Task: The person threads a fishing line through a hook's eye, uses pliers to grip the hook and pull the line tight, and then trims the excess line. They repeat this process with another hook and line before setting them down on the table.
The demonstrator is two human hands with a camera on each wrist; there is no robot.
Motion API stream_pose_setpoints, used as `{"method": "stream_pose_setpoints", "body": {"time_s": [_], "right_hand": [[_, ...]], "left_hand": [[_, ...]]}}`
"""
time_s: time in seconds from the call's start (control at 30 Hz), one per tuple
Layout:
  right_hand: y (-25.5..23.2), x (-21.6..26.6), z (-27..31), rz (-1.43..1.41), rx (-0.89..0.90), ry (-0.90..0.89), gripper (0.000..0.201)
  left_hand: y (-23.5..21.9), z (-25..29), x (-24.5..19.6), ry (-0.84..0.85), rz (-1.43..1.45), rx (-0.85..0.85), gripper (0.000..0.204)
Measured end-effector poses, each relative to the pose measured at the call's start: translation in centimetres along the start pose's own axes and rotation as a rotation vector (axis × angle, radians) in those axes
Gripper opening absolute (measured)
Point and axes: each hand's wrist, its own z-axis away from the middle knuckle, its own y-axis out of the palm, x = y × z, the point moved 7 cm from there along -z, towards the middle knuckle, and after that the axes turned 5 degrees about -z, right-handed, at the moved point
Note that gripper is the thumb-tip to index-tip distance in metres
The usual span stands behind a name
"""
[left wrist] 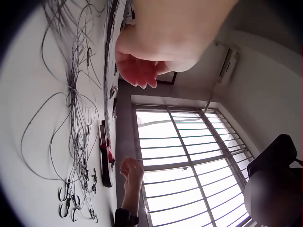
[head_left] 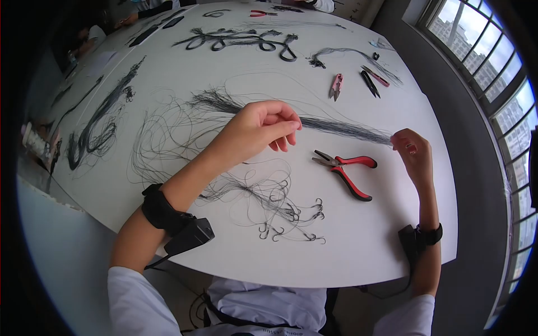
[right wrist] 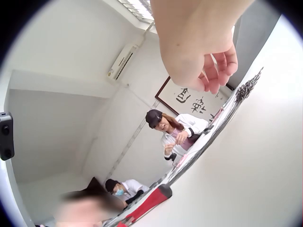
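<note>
The left hand (head_left: 252, 131) is above the middle of a long bundle of dark strands (head_left: 342, 129), its fingers bent and the thumb tip near the forefinger. At the bundle's right end, the right hand (head_left: 414, 157) has bent fingers with their tips close together. Neither hand shows clearly whether a thin strand is between its fingertips. In the left wrist view, the left hand (left wrist: 156, 52) has curled fingers; the right hand (left wrist: 132, 175) is farther off. The right wrist view shows the right hand (right wrist: 203, 56) with loosely bent fingers, raised over the table.
Red-handled pliers (head_left: 350, 173) lie between the forearms. Hooks on tangled strands (head_left: 246, 190) spread near the front edge. Pink snips (head_left: 336, 87), black snips (head_left: 370, 84) and looped dark bundles (head_left: 241, 40) lie farther back. Another person (right wrist: 177, 132) sits across the table.
</note>
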Motion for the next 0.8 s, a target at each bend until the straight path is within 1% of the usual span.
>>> {"method": "stream_pose_setpoints", "body": {"time_s": [0.03, 0.07, 0.1, 0.13, 0.17, 0.23, 0.27, 0.3, 0.37, 0.47, 0.53, 0.6, 0.67, 0.8], "right_hand": [[1.4, 2.1, 0.4, -0.005, 0.065, -0.042, 0.003], [2.5, 4.2, 0.8, -0.008, 0.139, -0.125, 0.001], [3.5, 6.1, 1.2, -0.011, 0.214, -0.209, 0.004], [4.5, 7.7, 1.7, -0.044, 0.286, -0.301, 0.007], [5.4, 9.1, 2.3, -0.077, 0.358, -0.393, 0.010], [6.7, 11.2, 3.4, -0.119, 0.430, -0.544, 0.013], [7.1, 11.9, 3.9, -0.138, 0.466, -0.571, 0.014], [7.6, 12.5, 4.5, -0.158, 0.503, -0.595, 0.015], [8.1, 13.3, 4.9, -0.174, 0.525, -0.593, 0.015], [8.6, 14.1, 5.7, -0.201, 0.545, -0.616, 0.014], [8.8, 14.2, 6.1, -0.117, 0.528, -0.642, 0.014], [8.9, 14.0, 6.0, -0.140, 0.521, -0.621, 0.014], [9.1, 13.8, 5.9, -0.164, 0.516, -0.596, 0.015], [8.4, 13.3, 5.5, -0.183, 0.444, -0.566, 0.017]], "left_hand": [[0.2, 0.1, -0.1, 0.019, 0.002, -0.012, 0.011], [1.1, 0.3, -0.3, 0.051, -0.113, 0.059, 0.008], [1.9, 0.6, -0.5, 0.082, -0.230, 0.128, 0.006], [2.1, 0.9, -1.1, 0.138, -0.338, 0.119, 0.005], [2.4, 0.9, -1.2, 0.141, -0.445, 0.139, 0.007], [2.8, 1.1, -0.9, 0.118, -0.497, 0.164, 0.008], [3.0, 1.2, -1.2, 0.180, -0.565, 0.175, 0.008], [2.9, 1.2, -1.1, 0.181, -0.567, 0.172, 0.008], [3.2, 1.4, -1.1, 0.244, -0.615, 0.173, 0.008], [3.6, 1.4, -0.8, 0.270, -0.631, 0.167, 0.007], [3.9, 1.5, -1.0, 0.272, -0.616, 0.174, 0.007], [4.0, 1.6, -1.1, 0.275, -0.602, 0.177, 0.007], [4.5, 2.0, -1.5, 0.339, -0.587, 0.200, 0.009], [5.0, 2.5, -2.1, 0.354, -0.617, 0.222, 0.010]]}}
